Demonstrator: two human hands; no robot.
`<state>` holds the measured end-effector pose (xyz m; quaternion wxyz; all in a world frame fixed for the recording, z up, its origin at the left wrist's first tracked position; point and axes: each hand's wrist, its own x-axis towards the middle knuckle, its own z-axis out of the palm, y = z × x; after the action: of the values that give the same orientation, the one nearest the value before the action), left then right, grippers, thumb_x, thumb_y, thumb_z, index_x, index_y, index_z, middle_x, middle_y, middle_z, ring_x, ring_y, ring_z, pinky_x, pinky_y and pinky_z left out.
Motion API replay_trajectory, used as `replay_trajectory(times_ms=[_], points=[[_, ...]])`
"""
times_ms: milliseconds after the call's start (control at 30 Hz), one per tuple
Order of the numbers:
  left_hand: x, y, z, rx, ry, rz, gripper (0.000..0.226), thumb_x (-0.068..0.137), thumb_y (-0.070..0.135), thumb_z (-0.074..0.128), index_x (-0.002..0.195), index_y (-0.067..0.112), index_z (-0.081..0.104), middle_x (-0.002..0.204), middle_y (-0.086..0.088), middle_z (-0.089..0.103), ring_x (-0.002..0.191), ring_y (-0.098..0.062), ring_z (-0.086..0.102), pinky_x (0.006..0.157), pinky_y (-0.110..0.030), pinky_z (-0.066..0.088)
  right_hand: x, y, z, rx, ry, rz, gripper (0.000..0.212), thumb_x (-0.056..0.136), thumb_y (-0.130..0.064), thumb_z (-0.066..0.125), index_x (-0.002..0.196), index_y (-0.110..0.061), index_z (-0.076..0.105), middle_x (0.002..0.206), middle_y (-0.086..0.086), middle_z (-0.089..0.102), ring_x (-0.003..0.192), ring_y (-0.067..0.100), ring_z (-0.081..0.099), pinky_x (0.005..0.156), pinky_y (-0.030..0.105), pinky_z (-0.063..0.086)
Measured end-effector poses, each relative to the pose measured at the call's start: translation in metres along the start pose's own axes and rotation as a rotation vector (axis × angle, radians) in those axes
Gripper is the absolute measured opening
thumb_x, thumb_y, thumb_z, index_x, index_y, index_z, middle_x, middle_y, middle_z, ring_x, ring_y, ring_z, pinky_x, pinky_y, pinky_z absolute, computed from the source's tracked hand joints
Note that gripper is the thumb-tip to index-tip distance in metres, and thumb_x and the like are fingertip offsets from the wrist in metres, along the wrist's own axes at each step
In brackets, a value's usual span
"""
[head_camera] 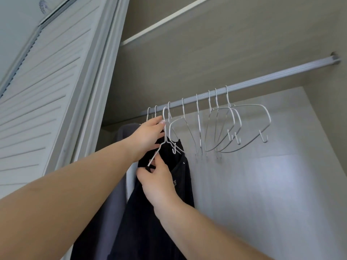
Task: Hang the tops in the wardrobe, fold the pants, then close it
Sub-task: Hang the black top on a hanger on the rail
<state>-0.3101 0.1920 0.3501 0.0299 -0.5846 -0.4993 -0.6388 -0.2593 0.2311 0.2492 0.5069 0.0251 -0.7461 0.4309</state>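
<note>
1. A rail (pixel 244 85) ran across the wardrobe, under a shelf (pixel 161 25).
2. Empty hangers (pixel 221 128) hung along the rail's middle.
3. A top (pixel 159 212) on a hanger (pixel 165 132) hung at the rail's left end, with another garment (pixel 114 194) to its left.
4. The louvred door (pixel 47 91) stood left of the opening.
5. The left hand (pixel 148 137) was at the hanger's neck, the right hand (pixel 157 181) just below it on the hanger's arm.

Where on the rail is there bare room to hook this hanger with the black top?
The rail is bare from the rightmost empty hanger to its wall mount. A smaller gap lies between hooks near. The left end is crowded: hooks bunch above the left hand and black top.
</note>
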Motion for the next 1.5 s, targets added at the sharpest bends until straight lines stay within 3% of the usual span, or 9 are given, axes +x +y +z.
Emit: replay_trajectory(times_ms=[400,667,867,933,1033,1133,1333,1433,1500], points=[[0.025,-0.002,-0.002,-0.058,-0.071,0.076,0.016,0.102,0.027,0.041,0.095,0.021,0.054,0.105,-0.007,0.050,0.098,-0.019,0.048,0.083,-0.031,0.040,0.092,-0.015,-0.025,-0.087,0.086,-0.064,0.033,0.089,-0.019,0.052,0.120,-0.027,0.054,0.113,-0.005,0.063,0.104,0.012,0.059,0.074,0.021,0.044],[0.041,-0.019,-0.002,0.015,0.020,0.061,0.042,0.098,0.037,0.047,0.140,0.032,0.043,0.132,0.012,0.053,0.114,-0.007,0.050,0.065,-0.018,0.035,0.150,-0.022,-0.037,-0.148,0.155,-0.028,0.035,0.081,-0.035,0.046,0.112,-0.022,0.056,0.114,0.006,0.063,0.103,0.026,0.062,0.093,0.044,0.051],[0.053,-0.032,0.005,0.075,0.053,0.127,0.055,0.096,0.021,0.056,0.146,0.024,0.034,0.143,0.006,0.046,0.132,-0.011,0.043,0.113,-0.035,0.032,0.188,-0.022,-0.050,-0.112,0.174,0.053,0.021,0.088,-0.018,0.045,0.105,-0.009,0.052,0.110,0.011,0.063,0.095,0.027,0.060,0.079,0.032,0.050],[0.053,-0.038,0.006,0.111,0.022,0.126,0.041,0.094,0.013,0.056,0.131,0.030,0.051,0.133,0.001,0.058,0.122,-0.015,0.054,0.109,-0.038,0.039,0.194,-0.018,-0.055,-0.099,0.184,0.078,0.030,0.089,-0.018,0.043,0.116,-0.007,0.052,0.106,0.010,0.062,0.089,0.025,0.058,0.065,0.027,0.045],[0.051,-0.048,0.008,0.218,-0.046,0.126,0.032,0.092,0.005,0.056,0.108,0.033,0.059,0.109,-0.004,0.070,0.105,-0.019,0.065,0.100,-0.041,0.047,0.196,-0.005,-0.058,-0.178,0.193,0.104,0.034,0.090,-0.021,0.044,0.119,-0.007,0.054,0.108,0.011,0.063,0.093,0.026,0.059,0.077,0.030,0.047],[0.042,-0.056,0.009,0.218,-0.030,0.128,0.045,0.091,0.001,0.056,0.095,0.045,0.050,0.100,0.008,0.064,0.098,-0.007,0.061,0.091,-0.022,0.049,0.193,0.010,-0.053,-0.205,0.191,0.088,0.036,0.090,-0.022,0.042,0.119,-0.006,0.055,0.114,0.014,0.063,0.103,0.029,0.060,0.083,0.033,0.047],[0.015,-0.059,-0.002,0.185,-0.007,0.100,0.062,0.091,-0.002,0.054,0.141,0.030,0.040,0.124,0.002,0.063,0.115,-0.011,0.058,0.102,-0.031,0.045,0.172,0.013,-0.039,-0.158,0.223,-0.029,0.059,0.093,-0.036,0.049,0.146,-0.016,0.030,0.151,0.005,0.034,0.134,0.024,0.039,0.104,0.035,0.036],[-0.002,-0.052,-0.015,0.114,0.050,0.031,0.050,0.093,0.000,0.052,0.132,0.030,0.045,0.113,-0.001,0.067,0.083,-0.004,0.067,0.066,-0.014,0.052,0.151,0.012,-0.028,-0.158,0.217,-0.110,0.065,0.091,-0.040,0.054,0.148,-0.024,0.027,0.154,0.001,0.026,0.138,0.020,0.034,0.109,0.033,0.031],[-0.018,-0.045,-0.025,0.063,0.104,-0.035,0.052,0.094,0.007,0.053,0.138,0.031,0.041,0.120,0.004,0.063,0.087,-0.002,0.065,0.064,-0.017,0.051,0.131,0.011,-0.019,-0.180,0.195,-0.165,0.064,0.091,-0.038,0.055,0.148,-0.028,0.028,0.154,-0.003,0.024,0.138,0.016,0.032,0.111,0.033,0.031]])
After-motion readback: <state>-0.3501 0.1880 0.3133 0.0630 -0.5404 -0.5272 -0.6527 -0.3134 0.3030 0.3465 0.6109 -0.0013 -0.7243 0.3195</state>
